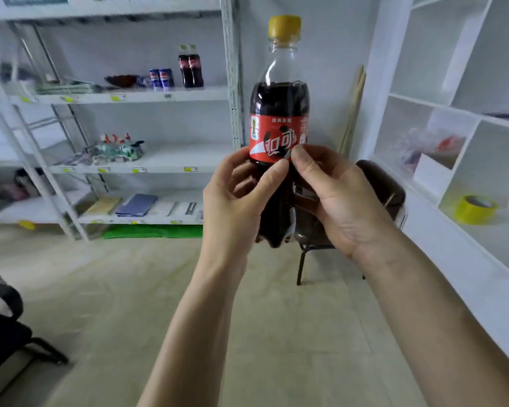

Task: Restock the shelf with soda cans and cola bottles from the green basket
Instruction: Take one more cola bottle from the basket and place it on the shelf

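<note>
Head view looks across a pale floor (276,318) toward a white metal shelf (135,96) on the far wall. Both hands are raised in front, each with its grip clamped on one cola bottle (279,113) held upright in the air, well apart from the shelf. The left hand (235,201) wraps the bottle's lower body, thumb lying across the front just under the red label. The right hand (338,195) holds the other side, thumb tip pressed on the label's lower edge, touching the left thumb. The bottle has a yellow cap (284,26) and dark drink up to its shoulder.

On the shelf's second level stand two more cola bottles (191,69), side by side and touching, with two blue cans (161,79) just beside them to the left. A green patch (153,231) shows under the lowest level; I cannot tell whether it is the basket. A roll of yellow tape (476,209) lies in the white cupboard on the right.
</note>
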